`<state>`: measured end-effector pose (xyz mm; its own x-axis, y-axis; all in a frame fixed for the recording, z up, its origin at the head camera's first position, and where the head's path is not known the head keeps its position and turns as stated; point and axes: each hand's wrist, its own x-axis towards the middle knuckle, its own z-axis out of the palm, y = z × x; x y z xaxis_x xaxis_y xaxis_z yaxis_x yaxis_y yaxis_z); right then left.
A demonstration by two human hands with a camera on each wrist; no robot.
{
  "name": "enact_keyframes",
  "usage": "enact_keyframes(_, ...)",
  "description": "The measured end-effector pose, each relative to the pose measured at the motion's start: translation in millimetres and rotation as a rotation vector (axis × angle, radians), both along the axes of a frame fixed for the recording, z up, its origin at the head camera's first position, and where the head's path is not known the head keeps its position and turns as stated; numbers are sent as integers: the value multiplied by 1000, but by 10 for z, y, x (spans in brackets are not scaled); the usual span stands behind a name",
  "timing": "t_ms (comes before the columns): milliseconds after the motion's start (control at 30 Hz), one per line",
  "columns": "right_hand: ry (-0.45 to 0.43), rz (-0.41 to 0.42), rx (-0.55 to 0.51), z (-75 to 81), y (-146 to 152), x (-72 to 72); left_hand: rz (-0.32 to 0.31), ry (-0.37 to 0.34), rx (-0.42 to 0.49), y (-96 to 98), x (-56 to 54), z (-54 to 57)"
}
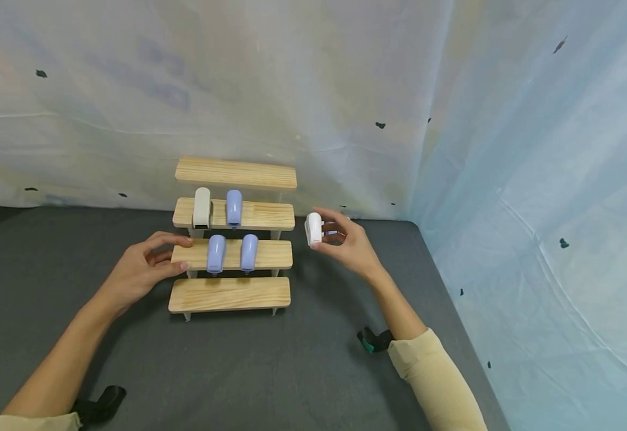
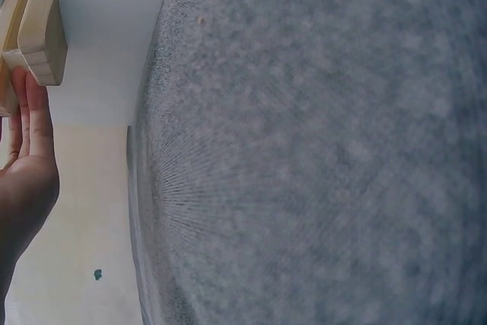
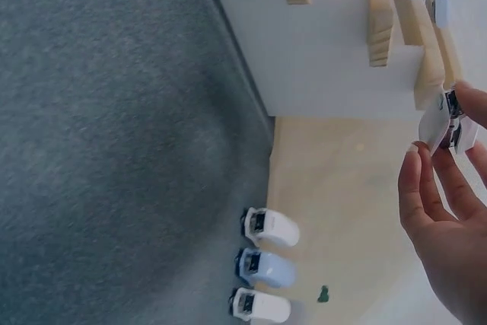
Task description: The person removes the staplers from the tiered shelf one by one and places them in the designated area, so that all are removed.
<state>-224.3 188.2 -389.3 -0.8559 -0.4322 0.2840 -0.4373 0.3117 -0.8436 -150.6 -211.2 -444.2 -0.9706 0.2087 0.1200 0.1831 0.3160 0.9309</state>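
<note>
White stapler [image 1: 314, 229], rounded, dark inside, pinched in right hand [image 1: 352, 244].

R hand [image 3: 455, 230] pinches wht stapler [image 3: 434, 123] nr wood shelf [image 3: 431, 70]; 3 other staplers [image 3: 272, 269] apart.

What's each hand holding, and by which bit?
The right hand pinches a white stapler by its ends; the left hand holds the second-lowest shelf by its left end.
</note>
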Motion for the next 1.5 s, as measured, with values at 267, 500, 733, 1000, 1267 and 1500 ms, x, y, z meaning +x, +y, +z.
enact_keyframes(267,-38,-34,9,-99,119,3,-7,21,13,-1,-6,11)
enact_keyframes(500,-106,-78,64,-231,199,-10,-14,17,18,9,4,13)
enact_keyframes(733,-159,-98,78,-344,249,-15,-17,22,-1,6,14,-8)
enact_keyframes(1000,-158,-117,83,-466,288,-42,-9,11,0,4,10,-5)
enact_keyframes(1267,-121,-122,111,-614,302,-109,-1,-18,-8,-3,17,16)
enact_keyframes(1500,-129,-159,138,-720,338,-170,-3,-5,-18,-5,13,33)
